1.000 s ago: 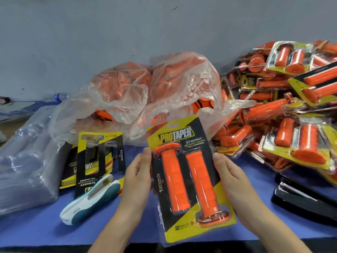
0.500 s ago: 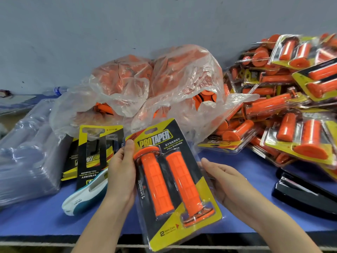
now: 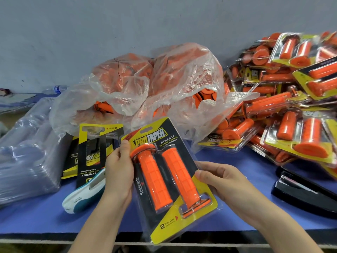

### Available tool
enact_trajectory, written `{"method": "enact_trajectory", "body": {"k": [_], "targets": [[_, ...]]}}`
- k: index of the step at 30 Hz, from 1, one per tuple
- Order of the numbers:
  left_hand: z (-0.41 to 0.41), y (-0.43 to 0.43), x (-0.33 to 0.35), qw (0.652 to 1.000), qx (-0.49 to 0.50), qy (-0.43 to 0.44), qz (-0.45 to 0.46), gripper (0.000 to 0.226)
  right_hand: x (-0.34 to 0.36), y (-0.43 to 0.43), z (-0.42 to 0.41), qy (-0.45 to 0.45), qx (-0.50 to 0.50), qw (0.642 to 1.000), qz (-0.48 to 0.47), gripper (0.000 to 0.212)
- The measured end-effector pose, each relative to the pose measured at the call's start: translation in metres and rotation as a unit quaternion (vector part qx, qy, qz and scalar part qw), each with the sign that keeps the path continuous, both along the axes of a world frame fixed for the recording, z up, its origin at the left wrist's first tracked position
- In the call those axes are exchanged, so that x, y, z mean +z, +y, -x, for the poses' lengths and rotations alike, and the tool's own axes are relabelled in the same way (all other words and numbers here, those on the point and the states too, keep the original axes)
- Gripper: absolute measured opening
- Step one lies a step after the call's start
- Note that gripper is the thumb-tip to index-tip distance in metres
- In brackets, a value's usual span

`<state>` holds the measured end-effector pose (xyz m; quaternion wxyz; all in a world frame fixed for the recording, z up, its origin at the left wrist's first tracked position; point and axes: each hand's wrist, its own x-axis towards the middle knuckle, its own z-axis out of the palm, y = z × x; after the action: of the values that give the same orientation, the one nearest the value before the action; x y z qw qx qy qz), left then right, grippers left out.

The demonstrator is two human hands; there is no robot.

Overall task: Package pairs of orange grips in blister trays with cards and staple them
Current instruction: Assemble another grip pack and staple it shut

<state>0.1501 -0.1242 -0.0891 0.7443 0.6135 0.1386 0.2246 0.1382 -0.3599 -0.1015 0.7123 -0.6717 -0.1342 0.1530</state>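
- Pack (image 3: pixel 169 179): held tilted at centre, above the near edge of the table (image 3: pixel 36 216). Its top leans left and its lower end overhangs the edge.
- Inside: two orange grips (image 3: pixel 155 181) side by side on a yellow-black card (image 3: pixel 155 136), with the flanges at opposite ends. The clear blister over them shows only as glare. Its outer rim is hard to trace at the lower left.
- Staples on the pack: too small to tell.
- Left hand (image 3: pixel 119 172): curled round the pack's left edge. One digit lies on the front near the upper corner, the rest pass behind and are hidden.
- Right hand (image 3: pixel 224 181): pinches the right edge at mid height, thumb on the front. The fingers run behind the card, tips hidden.
- Both forearms are cut off by the bottom of the view.
- Far centre: two crumpled clear bags (image 3: pixel 155 84) of orange parts. The contents are blurred by the film, and only a few grip ends show at the openings.
- Right: a pile (image 3: pixel 291 106) of filled packs, jumbled and overlapping, running out of view on the right.
- Near right: a black stapler (image 3: pixel 306 194), cut off at the right edge.
- Left: a stack of clear trays (image 3: pixel 23 161), outlines indistinct, cut off at the left.
- Just left of the left hand: loose cards (image 3: pixel 91 152), partly under the bags. A white stapler (image 3: pixel 85 196) lies over their near end, partly hidden by the left wrist.
- Far left: a bottle (image 3: pixel 58 88), mostly hidden behind the bags.
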Motion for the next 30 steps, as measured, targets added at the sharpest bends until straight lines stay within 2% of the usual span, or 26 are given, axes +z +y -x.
{"method": "enact_trajectory", "body": {"k": [3, 6, 10, 13, 15, 18, 21, 24, 27, 28, 30], "targets": [[-0.001, 0.001, -0.002, 1.000, 0.001, 0.004, -0.008, 0.057, 0.000, 0.001, 0.000, 0.008, 0.000, 1.000, -0.011, 0.032], [-0.002, 0.002, -0.004, 1.000, 0.007, 0.007, -0.013, 0.059, 0.000, 0.002, 0.001, 0.006, 0.007, 1.000, -0.014, 0.023], [-0.006, 0.005, -0.007, 1.000, 0.007, 0.002, 0.009, 0.053, -0.004, 0.002, 0.000, 0.007, -0.018, 1.000, -0.015, 0.029], [-0.004, -0.002, -0.006, 0.996, -0.044, -0.018, 0.080, 0.040, -0.005, 0.004, -0.001, -0.018, -0.057, 0.997, -0.045, 0.038], [0.004, -0.014, -0.009, 0.991, -0.094, 0.001, 0.094, 0.037, -0.003, 0.006, -0.001, -0.042, -0.087, 0.993, -0.073, 0.038], [0.024, -0.039, -0.022, 0.988, -0.137, 0.042, 0.055, 0.037, 0.001, 0.010, 0.000, -0.085, -0.130, 0.983, -0.102, 0.032], [0.037, -0.051, -0.020, 0.993, -0.110, 0.032, 0.033, 0.039, 0.006, 0.014, 0.002, -0.131, -0.162, 0.976, -0.069, 0.028], [0.041, -0.050, -0.008, 0.994, -0.104, 0.014, 0.038, 0.048, 0.011, 0.019, 0.007, -0.141, -0.166, 0.974, -0.063, 0.021], [0.045, -0.052, 0.001, 0.987, -0.147, 0.001, 0.068, 0.037, 0.016, 0.015, 0.009, -0.141, -0.183, 0.969, -0.082, 0.022], [0.047, -0.055, 0.001, 0.987, -0.151, -0.002, 0.060, 0.032, 0.018, 0.010, 0.010, -0.141, -0.191, 0.967, -0.088, 0.024], [0.052, -0.064, -0.001, 0.992, -0.128, 0.001, -0.011, 0.031, 0.024, -0.001, 0.011, -0.143, -0.217, 0.961, -0.101, 0.027]]}}
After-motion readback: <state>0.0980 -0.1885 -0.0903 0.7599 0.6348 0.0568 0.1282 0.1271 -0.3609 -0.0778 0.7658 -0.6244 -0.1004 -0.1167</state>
